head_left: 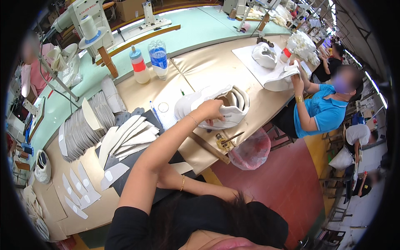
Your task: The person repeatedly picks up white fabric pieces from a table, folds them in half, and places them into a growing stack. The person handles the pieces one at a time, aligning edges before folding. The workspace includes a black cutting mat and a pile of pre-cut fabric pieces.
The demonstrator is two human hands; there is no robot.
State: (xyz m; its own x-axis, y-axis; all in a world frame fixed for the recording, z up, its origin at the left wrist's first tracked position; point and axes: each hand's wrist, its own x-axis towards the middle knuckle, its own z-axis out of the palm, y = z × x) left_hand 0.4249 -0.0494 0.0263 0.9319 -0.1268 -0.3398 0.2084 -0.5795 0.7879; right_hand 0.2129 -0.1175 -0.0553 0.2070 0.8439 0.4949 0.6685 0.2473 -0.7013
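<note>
Black shirt cloth (187,218) on my own body fills the bottom of the frame, with my left forearm (156,143) reaching from it to the centre. There my left hand (211,110) lies over the nested white shoe uppers (238,118) on the gold tabletop (212,64); its fingers bend down at the near collar rim, but I cannot tell whether they pinch or only rest on it. My right hand (166,177) is mostly hidden behind that forearm, at lower centre, so I cannot tell what its fingers do. To handle one upper well, I would judge it best to catch a single layer by its edge and steady the rest with the other palm, since soft nested layers could drag together. The uppers' long axis runs roughly left to right across the frame; their collar openings show at the right, so the toes probably point left.
</note>
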